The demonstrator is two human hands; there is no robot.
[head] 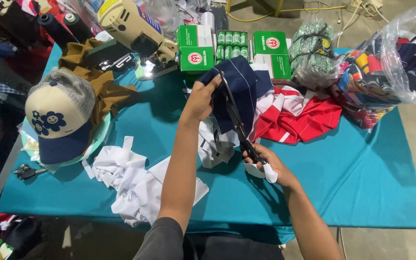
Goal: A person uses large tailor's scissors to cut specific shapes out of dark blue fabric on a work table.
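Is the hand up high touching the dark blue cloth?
Touching. The head view shows the left hand pinching the edge of the navy cloth piece, with no gap.

A table (362, 192) under a teal cloth carries white scraps (131, 183), a cap (58, 115), brown fabric (102, 82), a sewing machine (136, 29), green boxes (196, 48), red-and-white fabric (299, 115), a netted bundle (311, 53) and a clear bag (391, 62) of cloth.
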